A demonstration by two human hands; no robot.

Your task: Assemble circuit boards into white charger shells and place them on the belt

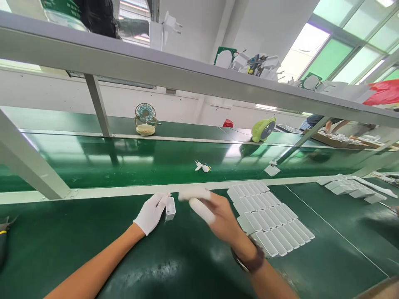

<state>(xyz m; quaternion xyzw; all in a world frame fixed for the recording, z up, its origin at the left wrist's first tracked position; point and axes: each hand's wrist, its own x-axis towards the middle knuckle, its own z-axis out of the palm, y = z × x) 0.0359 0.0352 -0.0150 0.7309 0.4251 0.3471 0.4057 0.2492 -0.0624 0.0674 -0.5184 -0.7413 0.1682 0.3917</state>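
Note:
My left hand, in a white glove, is closed on a small white plastic housing that rests on the green bench. My right hand is bare except for white finger cots, wears a watch, and hovers just right of the housing. It is smeared by motion, and whether it holds anything is unclear. Rows of white plastic shells lie flat on the bench right of my right hand.
A green conveyor belt runs behind the bench and carries a small white plug part. Two small fans stand beyond it. A grey shelf beam crosses overhead. More white parts lie at right. Pliers sit at far left.

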